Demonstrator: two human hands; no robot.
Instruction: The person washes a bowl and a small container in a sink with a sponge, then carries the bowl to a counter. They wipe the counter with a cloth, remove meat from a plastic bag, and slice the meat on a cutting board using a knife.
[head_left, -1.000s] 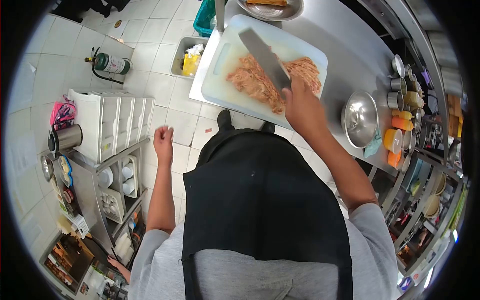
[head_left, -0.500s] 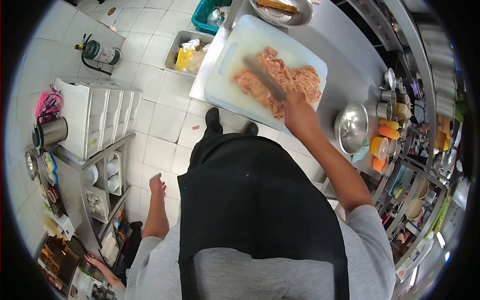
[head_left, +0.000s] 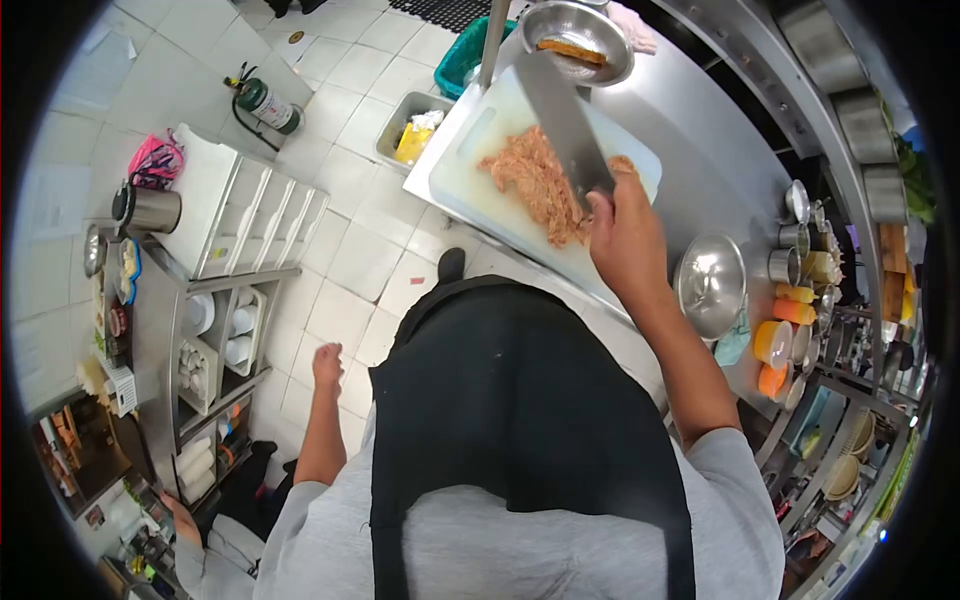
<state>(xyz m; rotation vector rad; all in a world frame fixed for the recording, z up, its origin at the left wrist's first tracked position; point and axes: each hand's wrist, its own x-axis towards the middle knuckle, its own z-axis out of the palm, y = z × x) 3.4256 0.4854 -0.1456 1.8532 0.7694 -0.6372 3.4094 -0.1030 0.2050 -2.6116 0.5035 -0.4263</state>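
My right hand (head_left: 628,240) is wrapped round the handle of a broad-bladed cleaver (head_left: 562,115). The cleaver is raised above the white cutting board (head_left: 465,165), its blade pointing toward the far end of the counter. Chopped raw meat (head_left: 535,185) lies spread over the middle of the board, and the blade hides part of it. Away from the counter, my left hand (head_left: 328,366) hangs over the tiled floor with its fingers curled in, and nothing shows in it.
A metal bowl holding a brown strip (head_left: 570,52) stands beyond the board. Right of it is an empty-looking steel bowl (head_left: 711,285), near orange-filled containers (head_left: 772,343). Bins (head_left: 412,135) stand on the floor by the counter. Another person's arm (head_left: 180,520) shows at lower left.
The cleaver has risen from the meat, and my right hand has lifted with it. My left hand's fingers have curled in. The whole view has shifted and turned slightly.
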